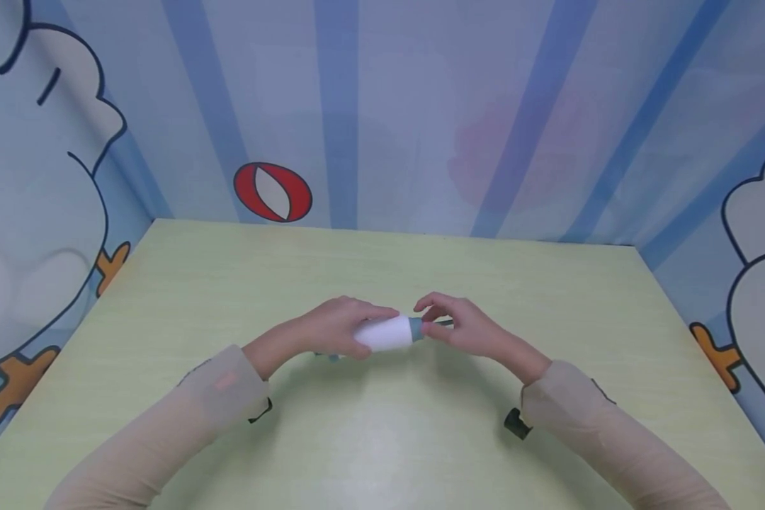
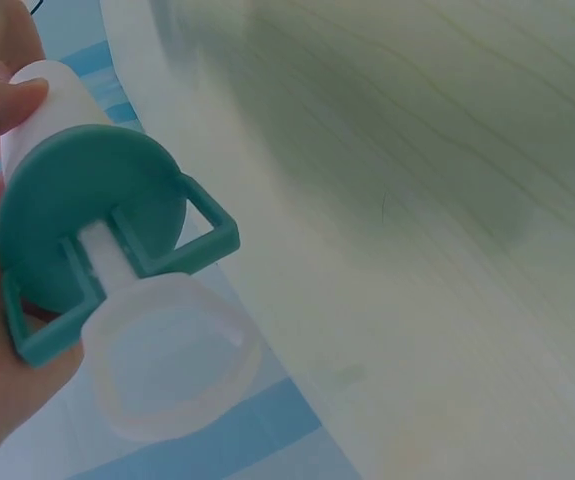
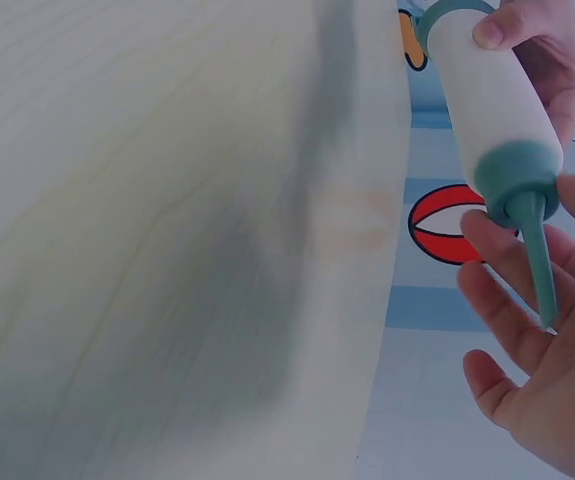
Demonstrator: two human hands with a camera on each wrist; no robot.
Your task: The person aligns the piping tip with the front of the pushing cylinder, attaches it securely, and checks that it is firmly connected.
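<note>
A white icing syringe (image 1: 385,333) with a green end plate (image 2: 87,200) is held above the table. My left hand (image 1: 339,327) grips its barrel, with the thumb along the near wall in the left wrist view. Two green side loops and a clear plunger ring (image 2: 172,355) stick out of that end. At the other end sits a green collar (image 3: 517,175) with a thin tapered nozzle (image 3: 539,262). My right hand (image 1: 468,327) is around this nozzle, thumb tip at the collar, its other fingers spread and loosely bent, apart from the collar.
A pale yellow-green table (image 1: 382,439) lies beneath both hands. Behind it rises a blue striped backdrop (image 1: 401,106) with a red and white ball printed on it. Printed cartoon side panels (image 1: 38,212) border the table. A small black piece (image 1: 518,423) hangs at the right cuff.
</note>
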